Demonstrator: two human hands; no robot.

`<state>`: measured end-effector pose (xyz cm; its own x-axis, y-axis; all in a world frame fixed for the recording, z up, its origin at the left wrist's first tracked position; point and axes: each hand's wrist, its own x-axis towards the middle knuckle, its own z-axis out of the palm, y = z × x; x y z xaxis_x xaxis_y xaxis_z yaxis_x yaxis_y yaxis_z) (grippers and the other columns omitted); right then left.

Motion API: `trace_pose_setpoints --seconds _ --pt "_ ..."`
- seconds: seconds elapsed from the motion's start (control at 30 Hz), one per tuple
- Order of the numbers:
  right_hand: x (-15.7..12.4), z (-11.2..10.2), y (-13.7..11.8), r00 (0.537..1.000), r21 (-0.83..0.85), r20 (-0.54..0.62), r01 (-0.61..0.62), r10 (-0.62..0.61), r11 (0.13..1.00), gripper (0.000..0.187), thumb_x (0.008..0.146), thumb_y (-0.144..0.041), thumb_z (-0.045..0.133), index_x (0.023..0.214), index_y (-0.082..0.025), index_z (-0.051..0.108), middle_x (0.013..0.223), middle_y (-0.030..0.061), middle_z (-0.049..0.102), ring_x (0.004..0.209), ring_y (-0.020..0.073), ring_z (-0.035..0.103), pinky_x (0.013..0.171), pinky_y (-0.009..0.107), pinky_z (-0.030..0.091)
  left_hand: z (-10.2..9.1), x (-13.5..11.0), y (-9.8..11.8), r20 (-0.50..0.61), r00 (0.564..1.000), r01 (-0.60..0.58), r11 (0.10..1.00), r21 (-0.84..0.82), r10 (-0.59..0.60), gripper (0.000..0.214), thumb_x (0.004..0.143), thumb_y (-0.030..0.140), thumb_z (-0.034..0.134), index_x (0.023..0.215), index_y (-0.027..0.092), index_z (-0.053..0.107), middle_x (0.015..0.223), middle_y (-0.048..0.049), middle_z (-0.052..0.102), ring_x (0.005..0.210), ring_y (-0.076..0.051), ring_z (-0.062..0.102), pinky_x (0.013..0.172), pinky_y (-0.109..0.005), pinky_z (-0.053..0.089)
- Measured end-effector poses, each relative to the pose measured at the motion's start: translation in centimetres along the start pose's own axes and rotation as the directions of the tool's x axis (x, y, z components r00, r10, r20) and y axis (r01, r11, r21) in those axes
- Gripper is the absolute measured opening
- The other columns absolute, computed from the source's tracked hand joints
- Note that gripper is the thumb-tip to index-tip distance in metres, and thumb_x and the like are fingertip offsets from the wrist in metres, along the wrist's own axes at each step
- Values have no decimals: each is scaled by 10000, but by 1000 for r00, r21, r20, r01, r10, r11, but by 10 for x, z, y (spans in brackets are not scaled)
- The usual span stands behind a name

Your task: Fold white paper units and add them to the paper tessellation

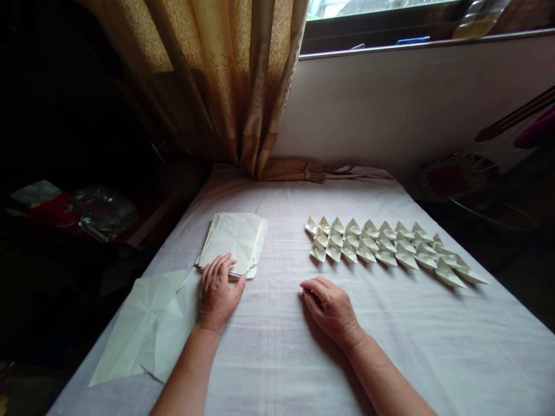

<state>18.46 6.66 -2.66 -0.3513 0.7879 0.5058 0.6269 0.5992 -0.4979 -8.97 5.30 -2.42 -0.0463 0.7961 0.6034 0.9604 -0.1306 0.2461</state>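
Note:
A stack of creased white paper sheets (232, 240) lies left of the middle of the bed-like surface. At its near edge is my left hand (220, 292), with the fingers stretched over the top sheet and the thumb apart. My right hand (327, 306) rests on the cloth with its fingers curled in, and nothing shows in them. Beyond it to the right stand several folded paper boats (377, 245), packed close together in rows. Loose creased sheets (143, 315) lie beside my left forearm, which hides part of them.
A pale cloth (277, 358) covers the surface. Gold curtains (225, 75) hang down to its far end, below a window sill with a blue pen (413, 40) and a bottle (477, 20). A clear plastic package (104, 211) sits in the dark area at left.

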Motion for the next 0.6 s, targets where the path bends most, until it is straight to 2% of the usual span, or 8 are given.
trace_pose_setpoints --seconds 0.4,0.6 --pt "-1 1 1 1000 -1 2 -7 7 1000 148 890 -162 503 900 -214 641 797 38 680 730 180 645 673 273 498 3 1 -2 22 999 36 999 -37 -35 231 811 261 610 1028 201 560 1144 -121 675 1113 -302 597 984 -452 434" --pt "1 -1 0 1000 -10 -2 6 -6 1000 153 893 -161 497 894 -217 640 785 35 679 713 175 645 663 268 498 4 1 -6 22 999 41 995 -93 -39 89 876 262 550 915 211 611 1110 -105 704 1085 -270 623 963 -428 455"
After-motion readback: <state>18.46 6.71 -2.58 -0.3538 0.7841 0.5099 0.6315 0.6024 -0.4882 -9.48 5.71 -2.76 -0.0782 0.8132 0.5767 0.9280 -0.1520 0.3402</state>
